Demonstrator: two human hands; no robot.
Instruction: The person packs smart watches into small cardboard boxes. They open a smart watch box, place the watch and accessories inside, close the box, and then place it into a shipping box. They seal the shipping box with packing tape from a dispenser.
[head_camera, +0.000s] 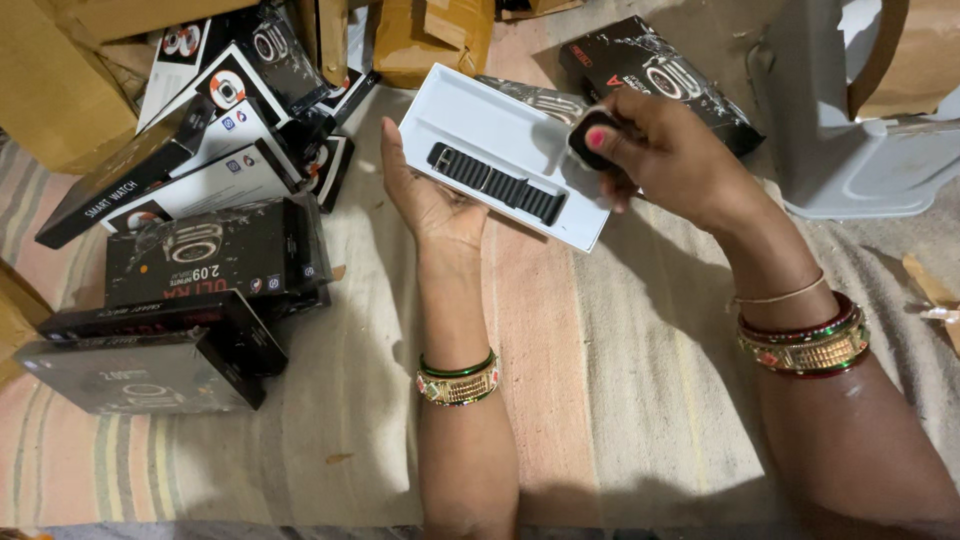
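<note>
The left hand (432, 200) is under the white tray (470, 115), palm up and fingers half open, so it supports the tray from below at its near-left edge and does not close around it. Inside the tray lies a black strap (497, 184); its long axis goes diagonal, from upper-left to lower-right, approx. parallel to the tray's long side. The right hand (668, 150) is at the right end of the tray, fingers curled and pinched on a small black watch body (590, 135), which sits just above the tray's right part, very near the lower-right end of the strap. So the right hand is the nearer one to that end of the strap, and the strap runs away from it toward the left. The tray is held above a striped cloth (620, 380) on the floor. On the left there is a pile of black and white boxes (215, 245), w/ cardboard cartons (60, 80) behind, and a grey plastic piece (850, 130) at right.
</note>
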